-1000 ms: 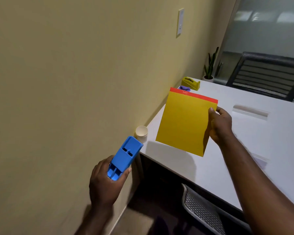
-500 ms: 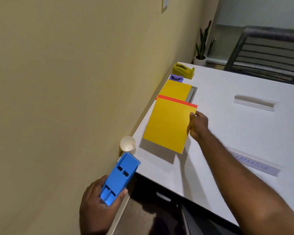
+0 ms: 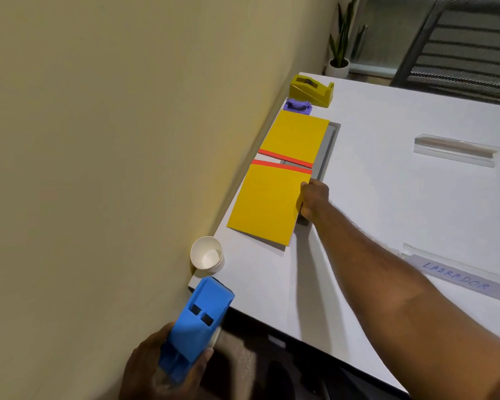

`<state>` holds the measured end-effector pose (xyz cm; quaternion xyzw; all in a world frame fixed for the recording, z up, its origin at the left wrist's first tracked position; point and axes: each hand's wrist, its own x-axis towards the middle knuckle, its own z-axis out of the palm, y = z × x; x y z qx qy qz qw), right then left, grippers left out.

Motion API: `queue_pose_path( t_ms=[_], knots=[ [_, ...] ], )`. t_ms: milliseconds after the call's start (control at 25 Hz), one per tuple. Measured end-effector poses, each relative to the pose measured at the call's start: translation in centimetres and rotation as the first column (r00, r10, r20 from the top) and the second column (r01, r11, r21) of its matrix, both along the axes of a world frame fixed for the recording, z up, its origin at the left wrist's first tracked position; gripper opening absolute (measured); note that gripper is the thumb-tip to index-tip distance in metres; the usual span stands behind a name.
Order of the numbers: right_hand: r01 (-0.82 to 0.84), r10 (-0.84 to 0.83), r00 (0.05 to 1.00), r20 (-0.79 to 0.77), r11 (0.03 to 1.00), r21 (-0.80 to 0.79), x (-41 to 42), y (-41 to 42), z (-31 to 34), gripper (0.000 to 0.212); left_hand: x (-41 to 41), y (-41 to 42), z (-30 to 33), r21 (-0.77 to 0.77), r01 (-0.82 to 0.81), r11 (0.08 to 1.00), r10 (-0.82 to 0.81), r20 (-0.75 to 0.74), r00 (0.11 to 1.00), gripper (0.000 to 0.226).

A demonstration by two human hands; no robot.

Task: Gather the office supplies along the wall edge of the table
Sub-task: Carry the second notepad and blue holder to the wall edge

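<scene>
Head view: right hand (image 3: 313,201) pinches the near yellow pad (image 3: 267,202) by its right edge, pad low along the desk's (image 3: 387,197) wall edge.
Left hand (image 3: 162,368) is wrapped around a blue stapler (image 3: 195,327), off the near wall-side corner. Same edge, near to far: paper cup (image 3: 207,253), held pad, second yellow pad (image 3: 296,135) on a grey tray (image 3: 328,148), purple clip (image 3: 298,106), yellow tape dispenser (image 3: 312,89).
</scene>
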<state>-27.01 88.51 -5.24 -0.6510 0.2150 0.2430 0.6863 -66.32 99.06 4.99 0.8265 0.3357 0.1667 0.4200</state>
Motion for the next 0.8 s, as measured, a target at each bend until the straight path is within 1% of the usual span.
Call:
queue_pose_path(
  t_ms=[40, 80, 160, 200, 360, 400, 480, 520, 560, 600, 680, 800],
  knots=[
    [-0.011, 0.011, 1.000, -0.011, 1.000, -0.005, 0.2, 0.3, -0.2, 0.021, 0.1, 0.2, -0.5, 0.033, 0.003, 0.999, -0.002, -0.031, 1.000, 0.103],
    [-0.015, 0.015, 1.000, -0.023, 1.000, -0.015, 0.4, 0.7, -0.5, 0.017, -0.1, 0.5, -0.9, 0.088, 0.020, 0.996, -0.016, -0.049, 0.999, 0.103],
    [-0.021, 0.020, 0.999, -0.035, 0.999, -0.046, 0.7, 1.0, -0.8, 0.017, -0.2, 0.7, -1.6, 0.151, 0.038, 0.988, -0.023, -0.101, 0.995, 0.096],
    [-0.020, 0.018, 0.999, -0.039, 0.998, -0.056, 0.8, 1.1, -1.0, 0.019, -0.1, 0.7, -1.8, 0.168, 0.034, 0.985, -0.016, -0.109, 0.994, 0.093],
    [-0.053, 0.048, 0.996, -0.069, 0.996, -0.074, 1.2, 0.9, -1.7, 0.032, -0.5, 0.5, -2.7, 0.185, 0.002, 0.983, 0.023, -0.134, 0.991, 0.081],
    [-0.071, 0.066, 0.995, -0.073, 0.994, -0.077, 1.1, 0.8, -1.4, 0.029, -0.6, 0.4, -2.8, 0.211, 0.017, 0.977, 0.010, -0.128, 0.992, 0.080],
    [-0.101, 0.097, 0.994, -0.058, 0.992, -0.073, 1.0, 0.6, -1.3, 0.011, -0.3, 0.5, -2.7, 0.285, 0.037, 0.958, -0.012, -0.089, 0.996, 0.074],
    [-0.109, 0.106, 0.993, -0.050, 0.991, -0.074, 1.0, 0.5, -1.4, 0.023, -0.2, 0.6, -2.4, 0.331, 0.042, 0.943, -0.018, -0.073, 0.997, 0.071],
    [-0.112, 0.109, 0.993, -0.041, 0.990, -0.084, 1.0, 0.3, -1.4, 0.040, -0.1, 0.7, -2.3, 0.368, 0.060, 0.928, -0.035, -0.073, 0.997, 0.070],
    [-0.113, 0.111, 0.993, -0.028, 0.990, -0.090, 0.9, 0.2, -1.3, 0.050, 0.2, 0.7, -2.0, 0.389, 0.089, 0.917, -0.062, -0.081, 0.995, 0.070],
    [-0.108, 0.108, 0.994, -0.002, 0.989, -0.098, 0.7, -0.1, -0.9, 0.055, 0.6, 0.7, -1.5, 0.411, 0.140, 0.901, -0.111, -0.093, 0.989, 0.071],
    [-0.135, 0.142, 0.989, 0.049, 0.983, -0.126, -0.1, -1.0, -0.5, 0.056, 1.2, 0.5, -0.8, 0.428, 0.179, 0.886, -0.138, -0.124, 0.983, 0.072]
  ],
)
